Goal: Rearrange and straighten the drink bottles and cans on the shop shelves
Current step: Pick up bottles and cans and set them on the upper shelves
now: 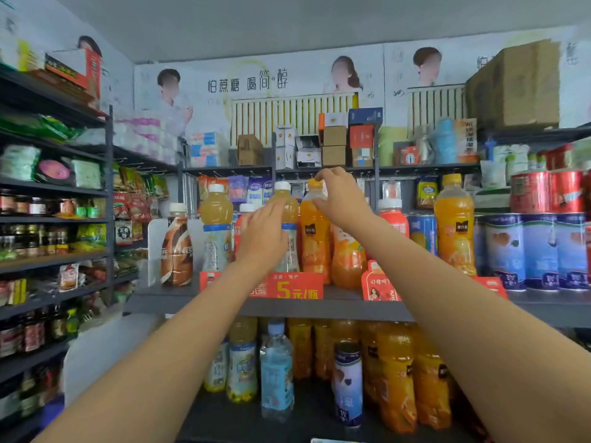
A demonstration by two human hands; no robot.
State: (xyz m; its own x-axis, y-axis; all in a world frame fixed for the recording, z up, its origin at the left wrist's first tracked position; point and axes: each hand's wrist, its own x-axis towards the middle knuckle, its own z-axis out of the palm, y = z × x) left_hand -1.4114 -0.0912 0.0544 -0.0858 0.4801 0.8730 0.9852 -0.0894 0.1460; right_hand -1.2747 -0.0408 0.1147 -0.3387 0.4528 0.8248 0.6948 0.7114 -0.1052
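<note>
On the middle shelf [335, 306] stand drink bottles in a row. My left hand [260, 236] wraps around the body of a pale yellow juice bottle [287, 203] with a white cap. My right hand [340, 195] pinches the neck of an orange juice bottle [315, 238] just below its yellow cap. A second pale juice bottle [216, 225] and a brown coffee bottle [176, 247] stand to the left. Another orange juice bottle [454, 222] stands to the right, beside blue cans [540, 251].
Red price tags [295, 287] hang on the shelf's front edge. The lower shelf holds more orange bottles [396, 375], a blue water bottle [276, 369] and a tall can [348, 382]. Snack and jar shelves [51, 219] fill the left side. Boxes [334, 145] sit above.
</note>
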